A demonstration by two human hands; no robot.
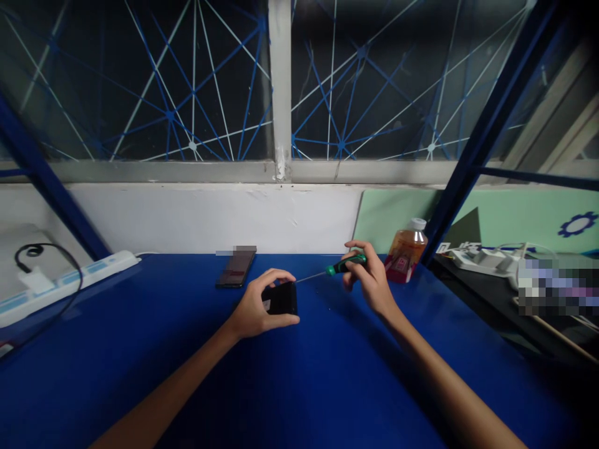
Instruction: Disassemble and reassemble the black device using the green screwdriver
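Observation:
My left hand (pixel 257 307) grips a small black box-like device (pixel 283 299) by its two opposite edges, low over the blue table. A pale label shows on the device near my palm. In my right hand (pixel 373 282) is a screwdriver (pixel 346 264) with a green and black handle and a thin metal shaft. The shaft points left, and its tip meets or nearly meets the far right corner of the device. Whether a screw sits there is too small to make out.
Behind my left hand a dark phone (pixel 238 267) lies on the blue table (pixel 299 386). A drink bottle (pixel 406 251) stands at the back right. A white power strip (pixel 70 284) with a black cable runs along the left. Another power strip (pixel 486 262) lies on the right.

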